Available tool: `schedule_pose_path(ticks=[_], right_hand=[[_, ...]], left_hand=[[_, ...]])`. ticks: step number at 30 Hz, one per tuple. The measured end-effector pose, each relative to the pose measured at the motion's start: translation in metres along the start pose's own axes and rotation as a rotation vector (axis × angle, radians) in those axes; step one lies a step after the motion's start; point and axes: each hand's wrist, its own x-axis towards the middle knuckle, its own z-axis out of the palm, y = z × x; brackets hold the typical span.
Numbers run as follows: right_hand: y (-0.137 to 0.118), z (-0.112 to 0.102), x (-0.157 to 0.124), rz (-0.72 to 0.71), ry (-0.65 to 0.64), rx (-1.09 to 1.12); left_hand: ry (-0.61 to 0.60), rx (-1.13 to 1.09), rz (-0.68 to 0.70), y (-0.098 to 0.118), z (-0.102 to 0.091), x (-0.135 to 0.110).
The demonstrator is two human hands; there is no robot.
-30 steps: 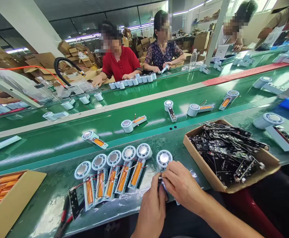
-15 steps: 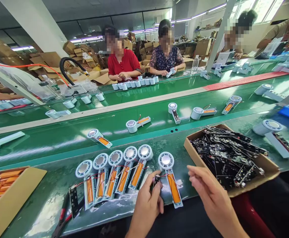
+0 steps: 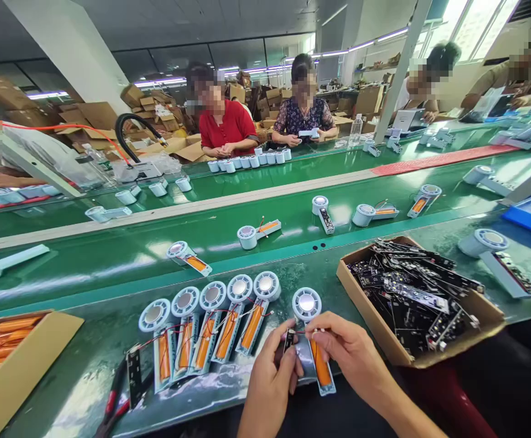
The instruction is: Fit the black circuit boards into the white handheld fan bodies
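Note:
My left hand [image 3: 272,380] pinches a small black circuit board [image 3: 288,339] at the front edge of the green bench. My right hand [image 3: 350,353] holds the thin wire end that runs from the board, just above a white fan half-shell [image 3: 307,303] with an orange battery [image 3: 320,365] in its handle. That shell lies under both hands. To the left, a row of several like shells with orange batteries [image 3: 210,322] lies side by side.
A cardboard box of black circuit boards [image 3: 418,298] stands at the right, a box of orange batteries [image 3: 0,347] at the left. Red-handled pliers [image 3: 114,404] lie near the front edge. Fan parts ride the green conveyor [image 3: 265,231]. Other people work across the belt.
My right hand came off the shell, swung right, then returned to take the wire by the board. My left hand kept the board. Parts on the conveyor drifted right.

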Motion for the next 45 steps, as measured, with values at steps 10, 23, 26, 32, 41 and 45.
schedule_pose_path(ticks=[10,23,26,32,41,45], right_hand=[[-0.029,-0.001,0.014,0.002,-0.202,-0.416],[-0.01,0.008,0.005,-0.238,-0.151,-0.654],[-0.004,0.009,0.005,-0.317,-0.138,-0.649],[0.0,0.007,0.008,-0.424,-0.14,-0.655],[-0.001,0.013,0.011,-0.439,-0.025,-0.696],[0.001,0.013,0.011,-0.468,-0.067,-0.803]], left_hand=[[0.017,0.009,0.156,0.014,-0.003,-0.005],[-0.044,-0.071,0.024,0.015,-0.004,-0.003],[-0.052,-0.118,0.0,0.014,-0.003,-0.002],[-0.045,-0.149,0.002,0.017,0.0,-0.002],[0.011,-0.185,0.03,0.009,0.002,-0.005],[0.005,-0.149,0.014,0.006,0.003,-0.006]])
